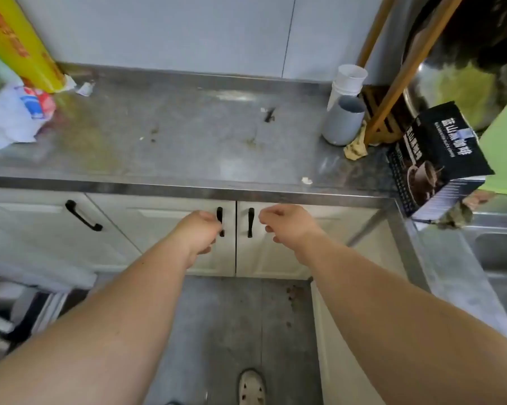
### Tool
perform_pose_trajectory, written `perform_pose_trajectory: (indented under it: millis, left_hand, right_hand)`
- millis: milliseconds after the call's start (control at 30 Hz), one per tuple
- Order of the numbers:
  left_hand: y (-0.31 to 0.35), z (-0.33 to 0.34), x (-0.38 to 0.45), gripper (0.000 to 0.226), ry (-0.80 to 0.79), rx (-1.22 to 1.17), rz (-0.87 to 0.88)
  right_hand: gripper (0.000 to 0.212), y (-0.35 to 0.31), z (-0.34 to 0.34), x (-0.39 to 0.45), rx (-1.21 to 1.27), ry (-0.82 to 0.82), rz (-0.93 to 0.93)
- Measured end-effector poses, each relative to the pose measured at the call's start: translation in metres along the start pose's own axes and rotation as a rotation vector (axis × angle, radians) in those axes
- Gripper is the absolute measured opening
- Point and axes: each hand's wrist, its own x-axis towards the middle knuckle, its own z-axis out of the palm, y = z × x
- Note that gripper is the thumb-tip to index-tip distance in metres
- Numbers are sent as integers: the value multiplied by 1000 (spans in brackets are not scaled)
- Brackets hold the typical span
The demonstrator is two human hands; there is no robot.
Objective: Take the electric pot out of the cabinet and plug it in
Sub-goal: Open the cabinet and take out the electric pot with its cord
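The electric pot is hidden; both white cabinet doors under the steel counter are closed. My left hand (pixel 201 230) reaches the left door (pixel 164 226), with its curled fingers hooked at the black left door handle (pixel 219 214). My right hand (pixel 284 226) hovers in front of the right door (pixel 319 244), fingers loosely curled and holding nothing. It sits a short gap to the right of the black right door handle (pixel 250 222) and does not touch it. No plug or socket is in view.
The steel counter (pixel 173 133) carries a white plastic bag (pixel 9 118) and a yellow roll (pixel 18 42) at the left. A grey cup (pixel 344 121), white cups (pixel 348 80) and a black coffee box (pixel 439 159) stand at the right. A sink (pixel 497 252) lies further right.
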Motion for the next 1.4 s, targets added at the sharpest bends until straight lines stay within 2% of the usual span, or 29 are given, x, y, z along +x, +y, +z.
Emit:
perform_pose_trajectory:
  millis: [133,267,333,400,533,633,700,800,867,967,1100,1167,1233,1300,1400]
  left_hand:
    - [-2,13,36,14,10,18,-20]
    - [-8,26,61,15,87,-148,-44]
    - [-16,28,66,16,107,-181,-51]
    - [-23,25,66,8,125,-179,-49]
    - [-30,5,53,71,118,-120,-181]
    - [-33,-8,35,86,101,-55,-276]
    - [-40,-20,23,83,64,-12,-318]
    - [-55,-37,8,57,21,27,-345]
    - [-64,-49,-2,45,-26,66,-361]
    - [-78,-73,-20,38,-128,142,-375]
    - [-86,-111,-37,16,-127,268,-413]
    - [-87,-127,-42,11,-97,312,-394]
    - [-91,-139,-44,26,-8,427,-325]
    - [-104,-151,-47,43,147,525,-275]
    - [-129,-178,-50,46,289,667,-242]
  right_hand:
    - [15,14,5,20,-11,-33,23]
    - [16,22,10,32,-24,-23,21]
    - [10,24,14,36,-22,-16,36]
    - [15,24,20,36,-23,-17,48]
    - [46,20,37,38,-23,-56,38]
    - [56,16,55,35,-97,-141,6]
    - [51,8,70,29,-183,-225,10]
    - [41,1,89,23,-379,-339,39]
    - [37,-2,100,17,-401,-425,120]
    - [24,-10,126,5,-412,-550,229]
    - [19,-20,169,-14,-533,-751,290]
    - [28,-24,187,-22,-542,-781,255]
    - [33,-30,201,-29,-542,-726,155]
    - [32,-36,211,-35,-473,-621,123]
    - [43,-46,217,-39,-490,-577,124]
